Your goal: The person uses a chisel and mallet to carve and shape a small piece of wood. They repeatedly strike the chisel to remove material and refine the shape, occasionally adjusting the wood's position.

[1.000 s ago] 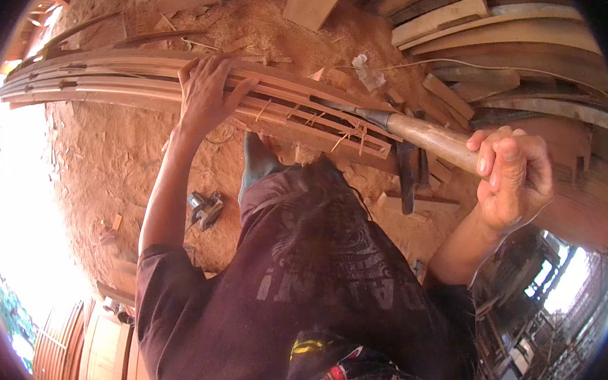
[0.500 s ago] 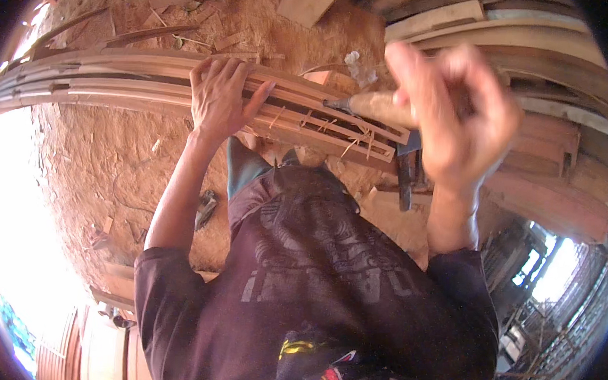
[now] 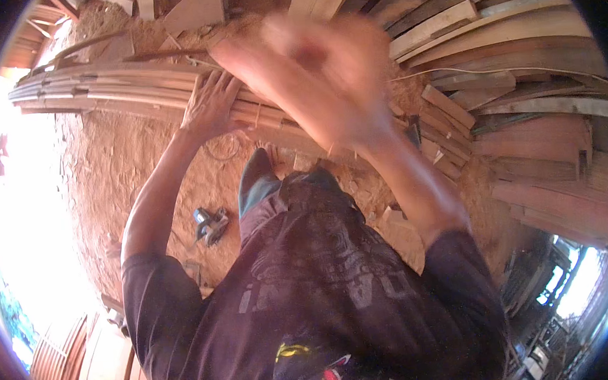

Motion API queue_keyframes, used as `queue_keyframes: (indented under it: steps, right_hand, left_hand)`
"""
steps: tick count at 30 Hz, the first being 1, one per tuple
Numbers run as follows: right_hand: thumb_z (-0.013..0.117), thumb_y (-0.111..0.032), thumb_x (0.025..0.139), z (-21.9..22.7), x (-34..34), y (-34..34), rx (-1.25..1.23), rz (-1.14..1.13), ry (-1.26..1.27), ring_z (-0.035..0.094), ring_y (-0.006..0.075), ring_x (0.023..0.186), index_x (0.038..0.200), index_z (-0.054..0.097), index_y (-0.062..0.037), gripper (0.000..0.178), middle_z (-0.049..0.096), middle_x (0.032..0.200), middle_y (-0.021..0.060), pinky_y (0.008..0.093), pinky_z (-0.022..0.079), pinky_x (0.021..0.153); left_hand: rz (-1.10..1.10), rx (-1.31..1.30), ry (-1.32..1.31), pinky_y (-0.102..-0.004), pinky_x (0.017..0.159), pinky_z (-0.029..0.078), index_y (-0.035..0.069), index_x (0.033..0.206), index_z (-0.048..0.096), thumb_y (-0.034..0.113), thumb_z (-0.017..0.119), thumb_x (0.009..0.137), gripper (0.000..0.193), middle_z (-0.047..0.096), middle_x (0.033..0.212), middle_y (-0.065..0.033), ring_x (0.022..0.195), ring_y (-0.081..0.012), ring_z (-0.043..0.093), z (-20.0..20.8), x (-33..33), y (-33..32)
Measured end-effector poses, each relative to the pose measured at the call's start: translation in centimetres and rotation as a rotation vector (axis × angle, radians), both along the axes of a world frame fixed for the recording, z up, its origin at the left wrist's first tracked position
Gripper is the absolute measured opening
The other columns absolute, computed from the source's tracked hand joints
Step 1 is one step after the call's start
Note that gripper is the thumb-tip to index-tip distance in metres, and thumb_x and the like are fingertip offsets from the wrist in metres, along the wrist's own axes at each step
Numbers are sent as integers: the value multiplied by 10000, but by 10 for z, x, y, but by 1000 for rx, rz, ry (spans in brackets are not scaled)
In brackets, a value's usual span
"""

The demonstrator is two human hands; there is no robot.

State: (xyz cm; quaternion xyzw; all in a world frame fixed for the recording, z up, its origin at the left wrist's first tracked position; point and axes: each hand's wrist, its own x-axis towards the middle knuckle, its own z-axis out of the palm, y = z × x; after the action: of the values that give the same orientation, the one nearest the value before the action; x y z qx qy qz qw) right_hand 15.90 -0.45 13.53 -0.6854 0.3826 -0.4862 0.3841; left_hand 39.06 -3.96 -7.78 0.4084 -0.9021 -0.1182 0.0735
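My left hand [image 3: 210, 106] lies across a bundle of long wooden strips [image 3: 123, 86], fingers stretched over the top and thumb on the near side. My right hand [image 3: 325, 77] is raised above the right part of the bundle. It is smeared by motion, so I cannot make out its fingers or anything in them. My right hand and forearm hide much of the strips' right end. The wooden-handled tool seen in the earlier frame does not show now.
A blue and dark power tool [image 3: 211, 225] lies on the dusty ground left of my legs. Long boards [image 3: 517, 30] are stacked at the far right. Short wood blocks [image 3: 445, 115] lie nearer. A thin pale cord [image 3: 519, 69] crosses the boards.
My right hand has swung left and away from me, over the strips. The wooden-handled tool has gone out of sight. My left hand stays on the bundle. The view has shifted slightly.
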Motion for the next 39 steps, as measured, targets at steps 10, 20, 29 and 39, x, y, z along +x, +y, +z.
queue_keyframes:
  steps: [10,20,29,39]
  right_hand:
    - [659,-144,1001,-10,-73,27,167,182,-303,543,105,529,856,686,-15,196,621,680,35,274,416,477]
    - [793,-508,846,-45,102,-87,336,195,210,640,192,558,765,737,-23,494,677,617,97,375,520,580]
    - [689,-397,969,-32,52,-38,294,207,71,588,115,553,803,705,22,451,644,676,60,301,463,495]
    - [639,-754,863,-130,117,-67,273,229,510,678,216,576,786,731,-62,702,631,585,92,370,524,572]
  left_hand:
    - [68,160,-89,-543,1221,267,120,1446,518,538,945,621,1019,506,1507,-149,1414,-398,431,15,0,1]
    - [109,170,60,-529,1241,265,148,1512,454,524,937,620,1082,455,1571,-163,1501,-349,368,7,4,6]
    - [87,176,46,-499,1169,370,129,1465,541,569,886,695,952,550,1497,-110,1403,-316,480,-8,5,1]
    - [211,694,108,-480,1144,411,110,1429,574,546,871,735,872,602,1432,-139,1341,-327,553,-13,13,3]
